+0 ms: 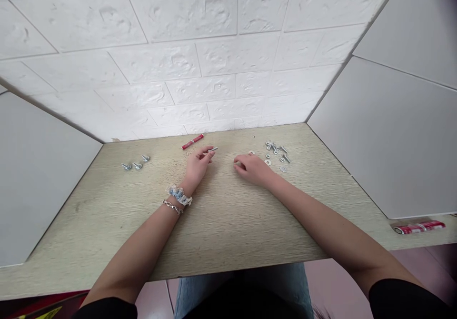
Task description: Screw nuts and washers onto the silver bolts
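My left hand point(197, 165) rests on the wooden desk point(228, 224) and pinches a small silver bolt point(213, 149) between its fingertips. My right hand point(252, 167) lies palm down near the desk's middle, fingers curled; something small and silvery shows at its fingertips, too small to name. A washer point(252, 153) lies just behind that hand. To the right of it is a loose pile of bolts, nuts and washers point(276, 153). Three assembled bolts point(135, 163) lie at the far left.
A red pen-like tool point(192, 141) lies by the back wall. White brick-pattern wall behind, grey panels on both sides. A red object point(419, 227) sits on the ledge at the right. The desk's front edge is near my lap.
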Demonstrator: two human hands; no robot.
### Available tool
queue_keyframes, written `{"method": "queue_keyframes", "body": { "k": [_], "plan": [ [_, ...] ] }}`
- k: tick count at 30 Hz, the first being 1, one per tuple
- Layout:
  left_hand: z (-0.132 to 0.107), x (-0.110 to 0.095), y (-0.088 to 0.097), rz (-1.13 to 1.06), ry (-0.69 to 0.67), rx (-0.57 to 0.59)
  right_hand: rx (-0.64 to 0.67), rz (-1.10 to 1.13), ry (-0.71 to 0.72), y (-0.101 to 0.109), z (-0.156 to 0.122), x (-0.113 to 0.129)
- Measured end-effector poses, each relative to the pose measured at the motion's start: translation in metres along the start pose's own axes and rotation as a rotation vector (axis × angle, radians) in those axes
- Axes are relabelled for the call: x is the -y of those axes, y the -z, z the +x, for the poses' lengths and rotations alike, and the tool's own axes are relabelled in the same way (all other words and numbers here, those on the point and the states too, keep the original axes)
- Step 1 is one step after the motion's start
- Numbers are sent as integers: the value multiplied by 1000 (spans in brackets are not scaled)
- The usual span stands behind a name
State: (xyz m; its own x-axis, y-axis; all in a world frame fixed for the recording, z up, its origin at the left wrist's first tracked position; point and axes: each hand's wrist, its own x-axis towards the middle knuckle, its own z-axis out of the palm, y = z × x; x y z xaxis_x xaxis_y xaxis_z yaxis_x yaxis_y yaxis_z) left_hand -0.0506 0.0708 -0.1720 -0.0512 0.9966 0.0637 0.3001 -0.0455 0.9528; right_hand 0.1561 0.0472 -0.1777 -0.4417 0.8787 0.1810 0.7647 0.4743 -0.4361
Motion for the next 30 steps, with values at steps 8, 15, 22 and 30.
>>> {"method": "queue_keyframes", "body": {
  "k": [8, 15, 22, 30],
  "plan": [
    [-2, -3, 1, -37, 16, 39, -89, -325, -126, 7, -2, 3],
    [-6, -3, -2, -66, 26, 134, -34, -310, -311, 10, 0, -5],
    [2, 2, 6, -321, 151, 59, 2, -274, -325, 12, 0, -5],
    [9, 9, 8, -298, 0, -69, -39, -28, -397, 10, 1, -11]
  ]
}}
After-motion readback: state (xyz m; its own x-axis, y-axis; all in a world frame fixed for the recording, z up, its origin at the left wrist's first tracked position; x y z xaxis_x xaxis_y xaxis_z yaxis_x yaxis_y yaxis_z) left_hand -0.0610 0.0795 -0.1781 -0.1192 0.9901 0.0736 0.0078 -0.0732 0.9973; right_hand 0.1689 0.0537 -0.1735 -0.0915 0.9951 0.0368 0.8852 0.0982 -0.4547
